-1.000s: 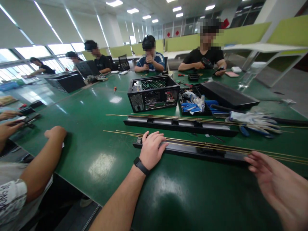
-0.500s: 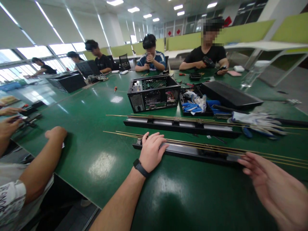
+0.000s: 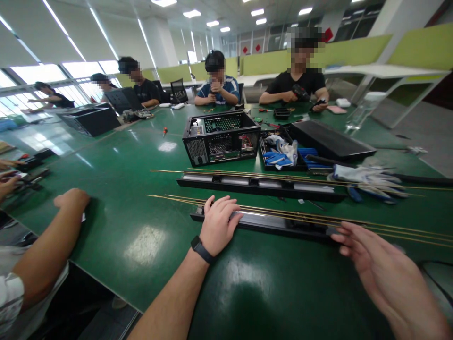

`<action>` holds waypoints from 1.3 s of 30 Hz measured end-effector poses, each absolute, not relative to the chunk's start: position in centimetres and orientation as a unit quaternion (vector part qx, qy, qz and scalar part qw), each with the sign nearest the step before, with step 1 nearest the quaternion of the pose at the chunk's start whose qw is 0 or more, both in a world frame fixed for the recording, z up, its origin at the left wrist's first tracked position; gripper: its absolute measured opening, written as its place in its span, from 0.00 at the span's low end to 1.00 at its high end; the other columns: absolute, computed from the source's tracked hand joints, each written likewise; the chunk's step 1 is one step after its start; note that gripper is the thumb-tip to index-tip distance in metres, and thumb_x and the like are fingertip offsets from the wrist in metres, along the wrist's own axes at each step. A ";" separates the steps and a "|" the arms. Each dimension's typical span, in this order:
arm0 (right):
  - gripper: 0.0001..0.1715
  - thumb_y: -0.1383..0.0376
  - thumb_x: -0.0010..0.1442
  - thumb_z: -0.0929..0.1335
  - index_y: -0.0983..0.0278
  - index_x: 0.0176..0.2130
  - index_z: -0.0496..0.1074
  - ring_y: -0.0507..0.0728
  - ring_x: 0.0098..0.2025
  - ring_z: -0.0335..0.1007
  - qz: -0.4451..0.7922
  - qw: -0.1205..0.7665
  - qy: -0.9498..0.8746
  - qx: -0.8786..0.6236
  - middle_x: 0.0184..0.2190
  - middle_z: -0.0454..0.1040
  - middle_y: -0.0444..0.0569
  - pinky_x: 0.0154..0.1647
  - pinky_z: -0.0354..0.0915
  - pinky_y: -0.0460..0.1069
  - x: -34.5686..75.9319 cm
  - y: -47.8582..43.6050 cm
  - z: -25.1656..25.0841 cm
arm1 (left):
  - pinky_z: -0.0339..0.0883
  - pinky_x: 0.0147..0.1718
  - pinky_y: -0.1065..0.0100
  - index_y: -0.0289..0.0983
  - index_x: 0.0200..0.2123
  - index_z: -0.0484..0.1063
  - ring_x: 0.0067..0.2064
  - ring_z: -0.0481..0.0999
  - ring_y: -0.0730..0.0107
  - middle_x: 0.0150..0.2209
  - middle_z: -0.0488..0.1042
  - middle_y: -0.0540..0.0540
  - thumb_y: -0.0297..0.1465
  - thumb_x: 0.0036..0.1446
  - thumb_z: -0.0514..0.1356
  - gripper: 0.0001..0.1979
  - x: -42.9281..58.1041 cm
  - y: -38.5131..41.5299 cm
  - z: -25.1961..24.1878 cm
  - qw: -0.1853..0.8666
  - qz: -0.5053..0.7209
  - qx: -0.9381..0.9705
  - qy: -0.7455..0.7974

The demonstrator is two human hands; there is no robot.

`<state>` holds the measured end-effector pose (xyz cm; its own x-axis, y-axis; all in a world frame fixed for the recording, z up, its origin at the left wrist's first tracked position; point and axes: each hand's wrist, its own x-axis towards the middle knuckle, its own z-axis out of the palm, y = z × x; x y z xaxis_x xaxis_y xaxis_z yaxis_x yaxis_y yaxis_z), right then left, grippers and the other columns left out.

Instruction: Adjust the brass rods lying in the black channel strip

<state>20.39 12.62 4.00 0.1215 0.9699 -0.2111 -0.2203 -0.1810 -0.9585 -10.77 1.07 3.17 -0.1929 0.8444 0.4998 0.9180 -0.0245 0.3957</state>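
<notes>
Bar (image 3: 279,229), black, long, lies on tabletop (image 3: 141,212) near front edge, thin brass rods (image 3: 300,217) loose on top. Left hand (image 3: 219,222) flat on left end; right hand (image 3: 375,269) open, fingertips by right end. Probably stiff, light; rods may roll; both ends look best for holding.

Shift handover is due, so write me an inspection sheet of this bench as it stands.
Surface: green table, glossy, reflecting ceiling lights.
Job's things: near black rail with brass rods lying along it; a second rail behind.
Clutter: open computer case, tray of gloves, loose gloves.
Hands: left hand flat on the near rail's left end; right hand open, fingertips by its right end.
Cables: nothing seen.
Surroundings: co-worker's arm on the left; people seated opposite.
</notes>
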 end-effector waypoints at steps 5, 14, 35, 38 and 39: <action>0.16 0.63 0.43 0.78 0.66 0.34 0.81 0.56 0.35 0.77 0.533 0.567 -0.323 -0.539 0.41 0.78 0.55 0.22 0.69 0.40 21.1 13.2 3.9 | 0.51 0.69 0.46 0.44 0.44 0.75 0.62 0.75 0.58 0.54 0.81 0.46 0.33 0.67 0.62 0.03 -10.8 1.1 3.0 0.053 -0.340 -0.635 -0.692; 0.24 0.58 0.41 0.81 0.68 0.36 0.81 0.58 0.36 0.78 0.559 0.543 -0.350 -0.519 0.42 0.79 0.57 0.24 0.71 0.42 20.9 12.8 3.8 | 0.50 0.69 0.46 0.44 0.44 0.75 0.62 0.75 0.58 0.53 0.81 0.48 0.32 0.68 0.62 0.03 -10.9 1.1 2.8 0.060 -0.347 -0.636 -0.687; 0.22 0.59 0.41 0.81 0.69 0.35 0.81 0.55 0.34 0.76 0.547 0.564 -0.333 -0.522 0.38 0.79 0.57 0.23 0.69 0.41 20.7 12.8 3.9 | 0.50 0.68 0.47 0.44 0.44 0.75 0.61 0.75 0.59 0.53 0.82 0.49 0.32 0.66 0.63 0.03 -10.8 1.2 2.9 0.064 -0.351 -0.636 -0.685; 0.22 0.60 0.40 0.81 0.69 0.34 0.81 0.56 0.34 0.76 0.546 0.569 -0.330 -0.519 0.38 0.79 0.57 0.23 0.69 0.41 20.9 13.0 3.7 | 0.50 0.68 0.47 0.44 0.44 0.75 0.61 0.75 0.58 0.53 0.82 0.48 0.32 0.67 0.63 0.03 -10.8 1.1 2.9 0.062 -0.347 -0.635 -0.687; 0.23 0.60 0.39 0.81 0.69 0.35 0.81 0.56 0.34 0.77 0.545 0.571 -0.331 -0.517 0.38 0.79 0.57 0.24 0.69 0.41 21.1 13.1 3.6 | 0.50 0.68 0.46 0.44 0.44 0.75 0.62 0.75 0.58 0.53 0.81 0.48 0.32 0.67 0.63 0.03 -10.8 1.1 2.8 0.062 -0.347 -0.635 -0.687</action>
